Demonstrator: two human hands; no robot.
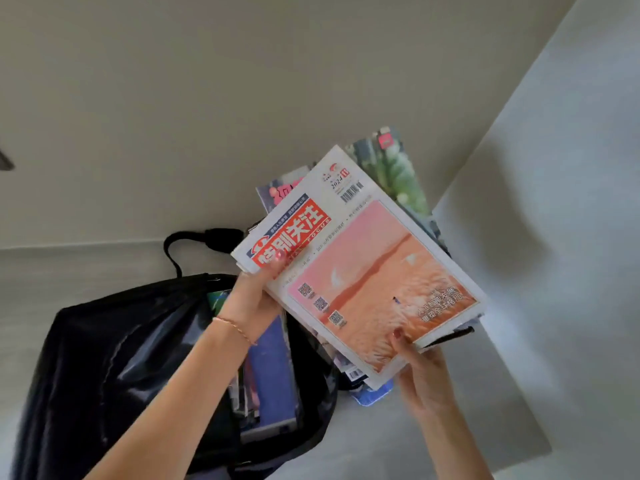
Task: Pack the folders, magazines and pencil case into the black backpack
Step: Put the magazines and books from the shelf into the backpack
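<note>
The pale grey worktop [433,427] meets a light wall behind, and on its left part sits the black backpack [114,368], mouth open toward the right, a black carry loop [180,244] arching above it. Inside the open mouth stand upright items already packed, a blue-spined one [273,372] the plainest among them. Above and to the right of the opening, a stack of magazines [363,271] is held tilted in the air, its top cover pink and orange with a red title block, other covers fanning out behind at the far edge. The left hand [252,299] grips the stack's near-left corner, thumb [273,268] pressed on the red title and fingers curled underneath out of sight; a thin bracelet [235,327] circles that wrist. The right hand [422,372] holds the lower right edge, thumb [398,337] on the cover, fingers wrapped beneath. Under the stack's lower edge a blue object [374,393] peeks out on the worktop.
</note>
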